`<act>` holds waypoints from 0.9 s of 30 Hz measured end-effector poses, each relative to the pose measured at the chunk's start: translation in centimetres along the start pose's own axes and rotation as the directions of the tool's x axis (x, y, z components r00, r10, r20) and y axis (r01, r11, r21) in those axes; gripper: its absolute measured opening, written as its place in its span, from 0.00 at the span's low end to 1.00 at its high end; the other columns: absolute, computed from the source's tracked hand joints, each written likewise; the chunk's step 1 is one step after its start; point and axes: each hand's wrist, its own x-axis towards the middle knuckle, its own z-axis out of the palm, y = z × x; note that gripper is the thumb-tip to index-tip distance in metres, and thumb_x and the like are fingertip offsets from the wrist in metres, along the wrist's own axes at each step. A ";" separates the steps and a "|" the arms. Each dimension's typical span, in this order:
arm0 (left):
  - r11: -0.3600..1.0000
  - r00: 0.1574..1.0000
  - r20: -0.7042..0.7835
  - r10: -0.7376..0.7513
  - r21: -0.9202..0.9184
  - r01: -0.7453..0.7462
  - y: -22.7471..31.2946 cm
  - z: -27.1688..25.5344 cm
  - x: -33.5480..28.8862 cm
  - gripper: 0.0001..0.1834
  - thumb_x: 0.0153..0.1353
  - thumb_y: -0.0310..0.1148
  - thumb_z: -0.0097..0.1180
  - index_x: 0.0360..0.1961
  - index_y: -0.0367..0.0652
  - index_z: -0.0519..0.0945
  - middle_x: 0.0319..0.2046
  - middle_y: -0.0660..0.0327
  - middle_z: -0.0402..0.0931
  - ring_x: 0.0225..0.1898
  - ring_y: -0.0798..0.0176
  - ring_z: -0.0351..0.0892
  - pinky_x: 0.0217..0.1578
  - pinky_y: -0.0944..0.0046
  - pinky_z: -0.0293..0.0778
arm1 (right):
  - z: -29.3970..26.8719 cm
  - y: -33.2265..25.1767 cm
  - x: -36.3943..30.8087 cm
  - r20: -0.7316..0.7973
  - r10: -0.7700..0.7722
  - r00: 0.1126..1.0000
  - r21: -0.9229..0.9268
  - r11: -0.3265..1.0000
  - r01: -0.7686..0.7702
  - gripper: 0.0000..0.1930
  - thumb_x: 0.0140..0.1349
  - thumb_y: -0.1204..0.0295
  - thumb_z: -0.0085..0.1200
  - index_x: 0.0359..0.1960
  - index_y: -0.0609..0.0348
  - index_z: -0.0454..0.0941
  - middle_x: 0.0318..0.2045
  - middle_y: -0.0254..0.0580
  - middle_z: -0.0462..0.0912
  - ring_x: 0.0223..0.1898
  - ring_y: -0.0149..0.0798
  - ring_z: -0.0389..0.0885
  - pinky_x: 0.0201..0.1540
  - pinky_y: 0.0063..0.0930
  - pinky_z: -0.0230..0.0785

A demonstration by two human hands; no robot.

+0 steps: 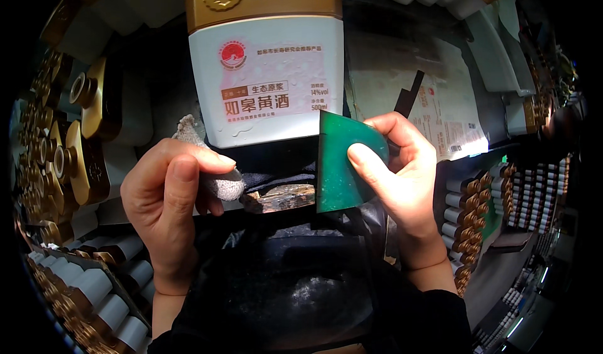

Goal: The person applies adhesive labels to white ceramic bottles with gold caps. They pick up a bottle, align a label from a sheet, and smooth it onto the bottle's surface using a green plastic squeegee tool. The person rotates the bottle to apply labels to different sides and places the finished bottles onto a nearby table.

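A white bottle (264,112) with a gold shoulder lies in front of me, its neck end pointing away. On its face is a pinkish printed label (276,84), with wet drops on the surface. My left hand (166,197) pinches a crumpled grey cloth (223,186) just below the bottle's near left corner. Between thumb and fingers, my right hand (405,172) grips a green squeegee blade (345,165), a flat translucent piece with a dark straight edge. Its upper corner overlaps the bottle's lower right corner in view; whether they touch I cannot tell.
Gold-topped white bottles (94,165) crowd the left side, with more rows (468,222) at the right. A sheet of printed labels (433,96) lies right of the bottle, near a dark stepped strip (409,93). A worn wooden block (279,199) sits between my hands.
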 end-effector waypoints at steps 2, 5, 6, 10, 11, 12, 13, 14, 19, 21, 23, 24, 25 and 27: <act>1.000 1.000 0.014 0.000 0.002 0.000 0.0 -0.1 0.1 0.22 0.71 0.45 0.49 0.27 0.38 0.79 0.22 0.62 0.75 0.18 0.76 0.69 0.15 0.78 0.58 | 0.0 0.3 0.1 -0.005 -0.032 0.999 -0.031 0.999 0.032 0.11 0.61 0.73 0.63 0.41 0.66 0.77 0.34 0.37 0.82 0.36 0.25 0.80 0.41 0.19 0.75; 1.000 0.999 0.030 0.013 0.007 -0.013 -0.1 -0.3 0.2 0.22 0.71 0.44 0.49 0.27 0.38 0.79 0.22 0.62 0.76 0.17 0.76 0.69 0.15 0.78 0.59 | -0.1 0.3 0.2 0.006 -0.047 0.999 -0.006 0.999 0.047 0.11 0.61 0.73 0.63 0.41 0.66 0.78 0.34 0.37 0.83 0.36 0.25 0.80 0.41 0.20 0.75; 1.000 0.999 0.035 0.019 0.009 -0.019 -0.2 -0.3 0.2 0.22 0.72 0.44 0.49 0.27 0.38 0.79 0.22 0.62 0.76 0.17 0.76 0.69 0.15 0.78 0.59 | -0.1 0.2 0.1 0.011 -0.041 0.999 0.007 0.999 0.041 0.11 0.61 0.73 0.63 0.41 0.66 0.78 0.34 0.37 0.83 0.36 0.25 0.80 0.41 0.20 0.75; 1.000 1.000 0.020 0.013 0.013 -0.013 -0.3 -0.2 0.2 0.22 0.72 0.44 0.49 0.27 0.38 0.79 0.22 0.62 0.76 0.17 0.76 0.68 0.15 0.78 0.59 | -0.1 0.2 0.2 0.018 -0.034 0.999 -0.003 0.999 0.034 0.11 0.61 0.73 0.63 0.41 0.65 0.78 0.34 0.37 0.83 0.37 0.25 0.80 0.41 0.19 0.75; 1.000 1.000 0.022 0.014 0.009 -0.014 -0.3 -0.3 0.2 0.22 0.72 0.44 0.49 0.27 0.38 0.79 0.22 0.62 0.76 0.17 0.76 0.68 0.15 0.78 0.59 | -0.1 0.2 0.2 0.017 -0.029 0.999 -0.011 1.000 0.029 0.11 0.62 0.72 0.62 0.41 0.65 0.78 0.34 0.37 0.83 0.37 0.25 0.80 0.41 0.19 0.75; 1.000 1.000 0.024 0.015 0.005 -0.015 -0.3 -0.4 0.2 0.22 0.72 0.44 0.49 0.27 0.38 0.79 0.22 0.63 0.75 0.17 0.77 0.68 0.15 0.78 0.59 | -0.1 0.1 0.2 0.017 -0.023 1.000 -0.018 1.000 0.023 0.11 0.62 0.72 0.62 0.41 0.65 0.78 0.34 0.37 0.83 0.37 0.25 0.80 0.41 0.19 0.74; 1.000 0.999 0.026 0.019 0.006 -0.020 -0.3 -0.3 0.2 0.21 0.72 0.44 0.49 0.27 0.38 0.79 0.22 0.63 0.75 0.17 0.77 0.68 0.15 0.78 0.59 | -0.1 0.2 0.2 0.014 -0.017 1.000 -0.024 1.000 0.018 0.11 0.62 0.72 0.62 0.41 0.65 0.78 0.34 0.37 0.83 0.37 0.25 0.80 0.42 0.19 0.74; 1.000 0.999 0.028 0.024 0.008 -0.024 -0.3 -0.3 0.3 0.21 0.72 0.44 0.49 0.27 0.38 0.79 0.22 0.63 0.75 0.17 0.77 0.68 0.15 0.78 0.59 | -0.1 0.0 0.2 0.018 0.011 1.000 0.012 1.000 -0.011 0.11 0.62 0.72 0.62 0.41 0.65 0.78 0.34 0.37 0.83 0.37 0.25 0.80 0.41 0.19 0.74; 1.000 0.999 0.030 0.021 -0.005 -0.021 -0.4 -0.3 0.2 0.21 0.72 0.44 0.49 0.27 0.37 0.79 0.22 0.63 0.75 0.17 0.77 0.68 0.15 0.78 0.59 | 0.1 0.3 0.2 -0.022 0.006 1.000 -0.054 0.999 -0.007 0.11 0.61 0.72 0.63 0.40 0.66 0.78 0.33 0.36 0.83 0.35 0.25 0.81 0.40 0.19 0.75; 1.000 0.999 0.025 0.025 -0.007 -0.024 -0.5 -0.2 0.2 0.21 0.72 0.44 0.49 0.27 0.37 0.79 0.22 0.63 0.75 0.16 0.77 0.67 0.15 0.78 0.59 | 0.0 0.6 0.3 -0.024 -0.028 0.999 -0.057 0.998 0.027 0.11 0.61 0.72 0.63 0.40 0.66 0.78 0.32 0.37 0.83 0.34 0.25 0.81 0.40 0.20 0.75; 1.000 1.000 0.020 0.023 -0.006 -0.023 -0.4 -0.2 0.2 0.21 0.71 0.44 0.50 0.27 0.37 0.79 0.22 0.63 0.74 0.16 0.77 0.67 0.15 0.78 0.58 | 0.0 0.7 0.4 -0.020 -0.047 0.999 -0.049 0.998 0.046 0.11 0.61 0.72 0.63 0.39 0.66 0.78 0.32 0.37 0.83 0.34 0.25 0.81 0.39 0.20 0.75; 1.000 1.000 0.018 0.023 -0.005 -0.023 -0.4 -0.1 0.2 0.22 0.71 0.44 0.50 0.27 0.37 0.79 0.22 0.63 0.74 0.16 0.77 0.67 0.15 0.78 0.58 | 0.0 0.7 0.4 -0.015 -0.049 0.999 -0.040 0.998 0.049 0.10 0.61 0.72 0.63 0.39 0.66 0.78 0.32 0.38 0.84 0.34 0.25 0.81 0.40 0.20 0.75; 1.000 1.000 0.013 0.018 -0.005 -0.018 -0.4 -0.1 0.2 0.22 0.71 0.44 0.50 0.27 0.37 0.79 0.21 0.63 0.74 0.16 0.77 0.67 0.15 0.78 0.58 | 0.0 0.7 0.4 -0.011 -0.052 0.999 -0.032 0.998 0.051 0.10 0.61 0.72 0.63 0.39 0.66 0.78 0.32 0.38 0.84 0.34 0.25 0.81 0.40 0.20 0.75; 1.000 1.000 0.004 0.008 -0.003 -0.008 -0.3 0.0 0.1 0.22 0.71 0.44 0.50 0.27 0.37 0.79 0.21 0.63 0.74 0.16 0.77 0.67 0.15 0.78 0.58 | -0.1 0.6 0.4 -0.017 -0.047 0.999 -0.055 0.997 0.046 0.10 0.61 0.72 0.62 0.39 0.66 0.78 0.31 0.38 0.84 0.34 0.26 0.81 0.39 0.20 0.75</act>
